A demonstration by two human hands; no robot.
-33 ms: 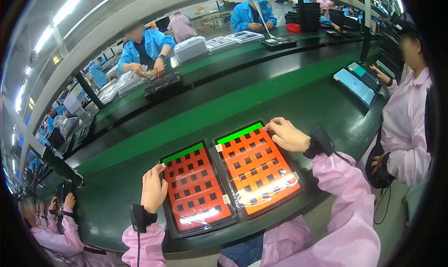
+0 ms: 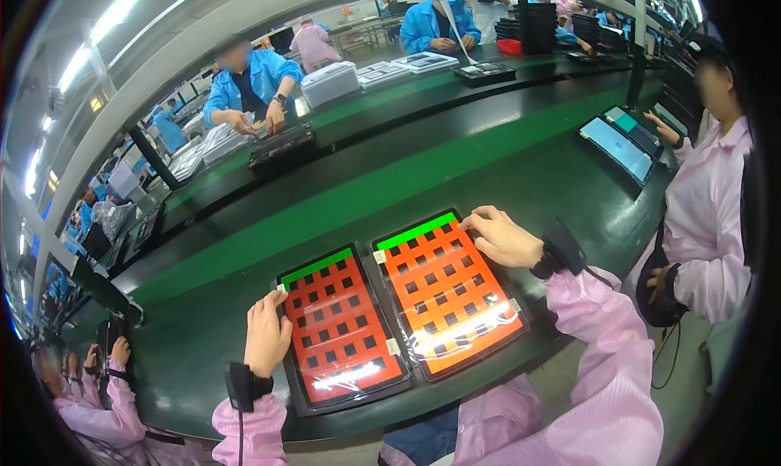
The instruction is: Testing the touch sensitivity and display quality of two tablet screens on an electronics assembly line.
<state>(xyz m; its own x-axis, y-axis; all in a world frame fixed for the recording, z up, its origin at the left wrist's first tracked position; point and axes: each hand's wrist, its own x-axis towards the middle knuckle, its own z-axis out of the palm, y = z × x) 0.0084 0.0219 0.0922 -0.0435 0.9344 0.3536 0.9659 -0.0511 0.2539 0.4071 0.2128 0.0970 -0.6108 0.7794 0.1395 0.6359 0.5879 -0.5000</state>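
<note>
Tablets (image 2: 335,307) look stiff, slick, breakable; best held by their edges, where left hand (image 2: 267,334) and right hand (image 2: 508,238) rest loosely curled, any pinch unclear

At the lower centre, a red-screened tablet (image 2: 329,331) and an orange-screened tablet (image 2: 449,287) lie side by side on a dark green surface (image 2: 521,169). The left hand (image 2: 267,333) touches the former's left edge; the right hand (image 2: 506,236) touches the latter's upper right corner. At upper left, a person in blue (image 2: 268,69) handles something above a black device (image 2: 281,147).
</note>
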